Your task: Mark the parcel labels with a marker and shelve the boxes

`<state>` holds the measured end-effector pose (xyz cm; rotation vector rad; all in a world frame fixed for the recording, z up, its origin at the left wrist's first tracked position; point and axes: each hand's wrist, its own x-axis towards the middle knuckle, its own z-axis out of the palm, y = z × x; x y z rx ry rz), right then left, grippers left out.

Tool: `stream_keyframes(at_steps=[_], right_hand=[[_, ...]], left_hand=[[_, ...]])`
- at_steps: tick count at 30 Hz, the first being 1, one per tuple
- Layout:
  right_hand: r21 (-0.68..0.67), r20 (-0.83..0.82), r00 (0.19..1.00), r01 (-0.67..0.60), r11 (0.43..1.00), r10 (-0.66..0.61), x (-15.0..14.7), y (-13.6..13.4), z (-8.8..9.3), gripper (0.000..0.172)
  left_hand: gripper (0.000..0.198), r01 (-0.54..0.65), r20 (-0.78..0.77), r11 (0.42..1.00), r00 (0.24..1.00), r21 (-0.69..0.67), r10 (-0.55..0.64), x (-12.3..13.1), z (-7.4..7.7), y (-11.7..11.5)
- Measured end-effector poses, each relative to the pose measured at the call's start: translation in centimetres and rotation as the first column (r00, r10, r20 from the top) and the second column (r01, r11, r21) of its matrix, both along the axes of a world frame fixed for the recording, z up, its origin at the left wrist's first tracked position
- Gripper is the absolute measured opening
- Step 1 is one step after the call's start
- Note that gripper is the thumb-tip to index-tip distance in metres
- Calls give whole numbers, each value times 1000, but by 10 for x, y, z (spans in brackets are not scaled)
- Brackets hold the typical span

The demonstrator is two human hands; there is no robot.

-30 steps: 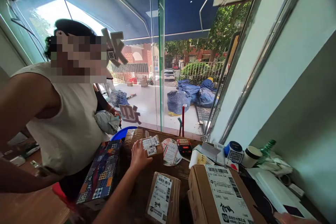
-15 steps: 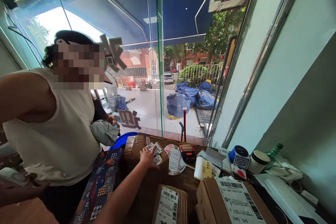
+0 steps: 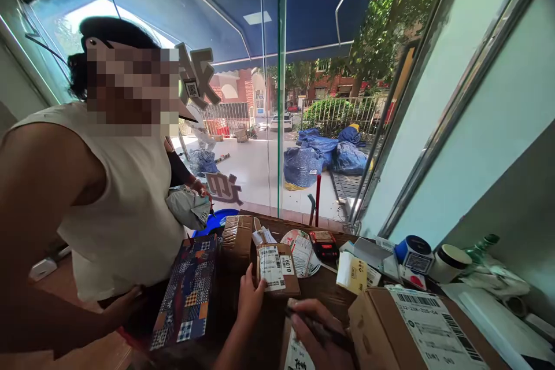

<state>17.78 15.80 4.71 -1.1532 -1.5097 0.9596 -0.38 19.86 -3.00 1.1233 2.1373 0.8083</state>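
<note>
A small cardboard box (image 3: pixel 293 284) with white labels marked 6010 lies on the dark wooden table. My left hand (image 3: pixel 250 295) grips its left near corner, fingers along the side and thumb by the label. Lower right, my right hand (image 3: pixel 318 332) is curled around a dark, slim, pen-like thing (image 3: pixel 309 324), partly hidden by the fingers. Under that hand lies another labelled parcel (image 3: pixel 297 355), mostly covered, with black handwriting on its label. To the right stands a larger cardboard box (image 3: pixel 377 324) with a long shipping label.
At left a person in a white top (image 3: pixel 125 202) holds a grey parcel bag (image 3: pixel 188 207). A patterned box (image 3: pixel 191 295) and a taped brown box (image 3: pixel 236 237) stand left of my hands. Behind are a red-black device (image 3: pixel 324 245), papers and a blue round item (image 3: pixel 414 251).
My left hand has moved off the top of the small box to its near left corner, and its labels now show. My right hand has come into view with the dark pen-like thing.
</note>
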Motion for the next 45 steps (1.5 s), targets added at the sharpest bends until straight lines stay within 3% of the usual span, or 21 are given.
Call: stream_keyframes(at_steps=[3,6,10,14,22,45], right_hand=[[8,43,999,1,1000,-1,-49,40,-17,31],[60,107,994,18,998,-25,-73,75,-44,32],[112,223,975,-6,994,-20,-75,92,-74,37],[139,317,948,-28,990,-18,-70,92,-88,36],[185,394,918,-39,982,-38,-68,93,-94,38],[256,352,921,78,963,-168,-66,95,-92,41]], left_hand=[[57,-9,146,998,989,69,-1,1,-13,-9],[60,-33,225,993,974,113,7,7,-24,-12],[58,-45,272,991,962,124,9,12,-31,-11],[54,-42,291,993,957,109,9,13,-32,-9],[54,-9,309,996,951,86,-18,13,-31,-10],[54,1,307,997,951,74,-24,13,-30,-13]])
